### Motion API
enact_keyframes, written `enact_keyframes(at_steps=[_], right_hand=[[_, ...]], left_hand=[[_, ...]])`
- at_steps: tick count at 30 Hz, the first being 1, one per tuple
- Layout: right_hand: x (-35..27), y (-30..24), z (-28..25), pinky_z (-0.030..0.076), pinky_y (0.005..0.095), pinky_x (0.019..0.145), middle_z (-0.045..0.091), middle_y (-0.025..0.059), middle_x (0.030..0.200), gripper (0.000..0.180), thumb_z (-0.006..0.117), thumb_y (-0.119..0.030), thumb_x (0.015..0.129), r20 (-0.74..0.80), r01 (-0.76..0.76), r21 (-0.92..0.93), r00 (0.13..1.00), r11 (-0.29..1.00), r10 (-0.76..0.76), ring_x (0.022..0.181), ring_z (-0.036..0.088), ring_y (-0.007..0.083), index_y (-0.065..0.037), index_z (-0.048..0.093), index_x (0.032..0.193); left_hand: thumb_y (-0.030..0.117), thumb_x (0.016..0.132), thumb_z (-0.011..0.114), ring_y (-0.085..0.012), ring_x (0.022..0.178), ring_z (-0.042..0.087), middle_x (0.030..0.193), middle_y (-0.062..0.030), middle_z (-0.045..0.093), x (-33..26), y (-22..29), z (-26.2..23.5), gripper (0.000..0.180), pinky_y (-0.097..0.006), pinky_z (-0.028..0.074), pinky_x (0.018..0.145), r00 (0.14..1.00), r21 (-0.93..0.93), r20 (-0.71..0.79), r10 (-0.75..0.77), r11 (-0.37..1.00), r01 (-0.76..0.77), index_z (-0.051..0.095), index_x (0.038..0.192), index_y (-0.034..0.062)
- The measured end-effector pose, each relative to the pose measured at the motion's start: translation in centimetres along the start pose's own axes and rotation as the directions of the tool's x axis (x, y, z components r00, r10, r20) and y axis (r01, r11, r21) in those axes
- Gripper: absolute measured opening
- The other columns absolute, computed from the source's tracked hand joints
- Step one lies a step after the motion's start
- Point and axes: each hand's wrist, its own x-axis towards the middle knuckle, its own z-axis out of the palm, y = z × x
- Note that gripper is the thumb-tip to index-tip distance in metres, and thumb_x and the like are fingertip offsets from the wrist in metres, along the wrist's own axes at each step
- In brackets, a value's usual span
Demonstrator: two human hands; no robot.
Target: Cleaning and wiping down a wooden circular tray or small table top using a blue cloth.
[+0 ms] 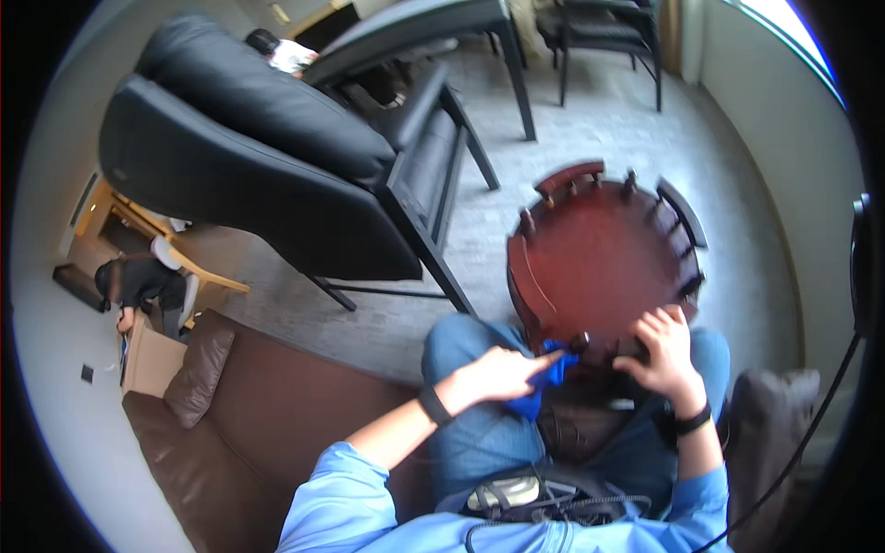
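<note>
A round reddish-brown wooden table (604,263) stands between my knees, with short turned posts and curved rail pieces around its rim. My left hand (498,376) holds a blue cloth (553,370) at the near edge, the forefinger stretched out against it. The cloth lies beside a dark turned post (579,342), and part of it hangs over my leg. My right hand (666,355) rests at the near right rim, its fingers spread and nothing visible in its grasp. My palm hides what lies under it there.
I sit on a brown leather sofa (304,396) with a cushion (200,369). A large black armchair (249,157) stands at the left, a dark table (415,28) beyond it. One person (143,281) bends over a cabinet at far left; another (286,55) is behind the armchair. A black cable hangs at right.
</note>
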Motion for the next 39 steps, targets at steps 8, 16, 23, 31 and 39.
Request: enact_keyframes(at_steps=[8,16,23,31,39], right_hand=[[-0.3,-1.7,-1.5,0.039,0.0394,0.083,0.063,0.0050,0.085,0.040,0.076,-0.040,0.063,-0.007,0.006,-0.008,1.000,1.000,-0.006,0.083,0.059,0.0254,-0.011,0.066,0.089],[-2.7,-1.0,1.2,0.041,0.0371,0.083,0.065,0.0035,0.086,0.046,0.068,-0.054,0.076,-0.017,0.053,-0.013,0.998,0.998,-0.054,0.085,0.062,0.0210,-0.011,0.066,0.091],[-1.1,0.4,0.0,0.039,0.0364,0.085,0.063,0.0037,0.085,0.044,0.069,-0.051,0.076,-0.006,0.050,0.002,0.999,0.999,-0.050,0.087,0.060,0.0212,-0.012,0.065,0.094],[-2.2,0.1,0.6,0.039,0.0365,0.089,0.065,0.0030,0.089,0.045,0.067,-0.052,0.078,-0.013,0.029,0.022,1.000,0.999,-0.028,0.088,0.060,0.0210,-0.012,0.067,0.098],[-2.6,-0.2,0.7,0.039,0.0378,0.088,0.062,0.0050,0.085,0.046,0.069,-0.051,0.074,-0.037,0.030,0.057,0.999,0.998,-0.028,0.088,0.058,0.0219,-0.009,0.065,0.093]], left_hand=[[0.019,0.080,0.053,-0.0287,0.050,0.060,0.061,-0.0140,0.061,2.7,3.6,6.8,0.071,-0.041,0.049,0.050,0.988,0.084,0.140,0.064,0.994,-0.076,0.033,0.148,0.0281],[0.027,0.085,0.054,-0.0347,0.099,0.063,0.116,-0.0187,0.063,2.0,5.8,0.9,0.052,-0.042,0.051,0.086,0.989,-0.307,0.100,0.111,0.949,-0.075,0.047,0.136,0.0181],[0.037,0.093,0.055,-0.0206,0.092,0.067,0.101,-0.0115,0.069,0.5,-0.9,6.5,0.043,-0.033,0.052,0.082,0.921,-0.943,0.048,-0.386,0.285,0.169,0.061,0.114,0.0010],[0.049,0.091,0.059,-0.0213,0.082,0.066,0.096,-0.0077,0.068,3.0,1.7,6.2,0.046,-0.038,0.052,0.068,0.843,-0.962,0.226,-0.488,-0.251,0.113,0.058,0.116,0.0114],[0.031,0.093,0.054,-0.0242,0.093,0.064,0.106,-0.0085,0.064,3.3,6.2,8.2,0.034,-0.046,0.052,0.078,0.812,-0.899,0.380,-0.443,-0.384,0.211,0.054,0.119,0.0098]])
